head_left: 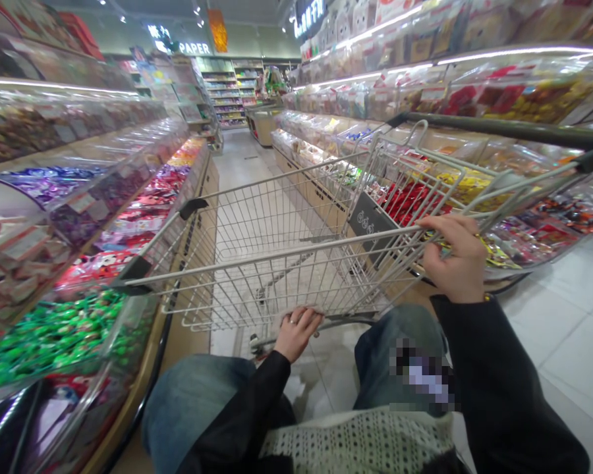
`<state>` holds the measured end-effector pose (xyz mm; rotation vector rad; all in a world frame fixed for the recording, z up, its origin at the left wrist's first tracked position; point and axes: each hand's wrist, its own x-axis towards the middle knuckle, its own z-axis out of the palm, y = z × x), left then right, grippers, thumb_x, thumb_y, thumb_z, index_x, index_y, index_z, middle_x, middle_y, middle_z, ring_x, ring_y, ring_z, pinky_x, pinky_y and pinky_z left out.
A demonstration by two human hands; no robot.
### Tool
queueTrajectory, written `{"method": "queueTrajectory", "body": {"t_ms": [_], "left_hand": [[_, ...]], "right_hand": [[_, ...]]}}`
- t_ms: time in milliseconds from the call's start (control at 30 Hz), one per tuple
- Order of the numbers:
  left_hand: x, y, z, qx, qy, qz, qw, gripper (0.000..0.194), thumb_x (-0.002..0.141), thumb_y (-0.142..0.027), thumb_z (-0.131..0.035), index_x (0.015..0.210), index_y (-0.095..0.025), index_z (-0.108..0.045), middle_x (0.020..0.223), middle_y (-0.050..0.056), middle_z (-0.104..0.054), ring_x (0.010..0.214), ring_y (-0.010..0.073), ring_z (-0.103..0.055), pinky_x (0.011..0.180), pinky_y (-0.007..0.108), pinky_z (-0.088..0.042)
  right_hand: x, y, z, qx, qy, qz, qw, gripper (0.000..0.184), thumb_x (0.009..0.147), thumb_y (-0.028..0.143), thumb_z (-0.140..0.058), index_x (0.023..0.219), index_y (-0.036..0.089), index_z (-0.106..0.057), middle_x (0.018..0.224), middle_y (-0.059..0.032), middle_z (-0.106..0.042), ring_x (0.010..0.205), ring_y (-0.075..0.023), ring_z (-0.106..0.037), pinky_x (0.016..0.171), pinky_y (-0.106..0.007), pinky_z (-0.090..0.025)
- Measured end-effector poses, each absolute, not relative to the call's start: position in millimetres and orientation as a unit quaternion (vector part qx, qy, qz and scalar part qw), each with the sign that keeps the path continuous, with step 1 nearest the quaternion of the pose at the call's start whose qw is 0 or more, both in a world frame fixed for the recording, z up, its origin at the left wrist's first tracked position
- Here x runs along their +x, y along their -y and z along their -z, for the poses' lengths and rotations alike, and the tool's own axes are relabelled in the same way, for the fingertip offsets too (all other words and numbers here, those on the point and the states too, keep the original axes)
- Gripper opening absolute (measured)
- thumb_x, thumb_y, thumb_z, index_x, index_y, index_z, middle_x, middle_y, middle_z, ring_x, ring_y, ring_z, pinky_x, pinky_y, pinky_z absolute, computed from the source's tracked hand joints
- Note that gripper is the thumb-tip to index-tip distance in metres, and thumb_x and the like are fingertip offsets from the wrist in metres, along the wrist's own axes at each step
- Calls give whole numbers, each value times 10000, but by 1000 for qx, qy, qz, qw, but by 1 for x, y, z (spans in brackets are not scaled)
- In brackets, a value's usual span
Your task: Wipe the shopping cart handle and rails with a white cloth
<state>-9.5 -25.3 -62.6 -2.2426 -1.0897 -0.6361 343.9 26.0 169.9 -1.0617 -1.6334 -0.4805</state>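
In the head view, an empty shopping cart (277,255) of pale grey metal wire stands crosswise in front of the person, its open basket an elongated grid of thin bars with black plastic corner caps (194,207). A flat dark panel (368,224) printed with pale figures is set at its right end, below a thick, smooth, dark cylindrical handle (504,127). The floor (568,289) is of glossy pale tiles. On the left, a clear-walled bin (54,329) holds shiny green wrapped pieces; on the right, clear bins hold glossy red packets (408,197).

The right hand (457,257) is raised, knuckles up and wrist bent, its fingers curled and closed on the cart's near top rim. The left hand (299,334), ringed, lies lower, palm down with fingers close together, at the near lower side of the basket; whether it clamps anything cannot be told. Black sleeves (508,368) reach both wrists.
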Motion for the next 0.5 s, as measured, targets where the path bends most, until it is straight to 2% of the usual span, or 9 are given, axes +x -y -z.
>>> {"method": "queueTrajectory", "body": {"t_ms": [67,200,300,400,500], "left_hand": [[-13,23,39,-832,381,272,299,400,932,-98,-695,1281,-285,-759,1212,86,-757,1158,266,-633,875,401,-470],[-30,20,-38,-764,330,417,365,499,871,-19,-731,1320,-236,-736,1159,104,-737,1147,271,-654,968,431,-523],[-47,20,-84,-692,363,482,397,592,822,-10,-793,1348,-275,-732,1192,99,-708,1174,272,-647,1014,421,-548],[-57,22,-82,-703,384,465,377,574,838,-35,-797,1338,-308,-730,1186,83,-709,1189,274,-643,1026,426,-557],[-64,27,-35,-747,396,415,336,497,863,-23,-737,1281,-291,-742,1139,84,-727,1177,284,-637,1002,439,-560]], "right_hand": [[343,-25,-170,-449,686,198,537,483,749,4,-555,1088,275,-767,1021,-33,-805,1099,-285,-714,1047,-477,-581],[344,-24,-168,-457,674,208,542,435,752,30,-568,1061,255,-778,1000,-47,-810,1091,-286,-722,1040,-466,-580],[345,-25,-166,-448,668,228,549,402,740,46,-582,1035,222,-791,975,-53,-814,1053,-277,-731,1035,-445,-576],[347,-25,-164,-433,673,235,552,415,744,39,-590,1055,216,-800,993,-59,-816,1058,-279,-733,1039,-450,-575],[347,-25,-162,-431,673,237,553,438,747,32,-593,1076,229,-805,1004,-55,-817,1075,-282,-735,1035,-454,-582]]}}
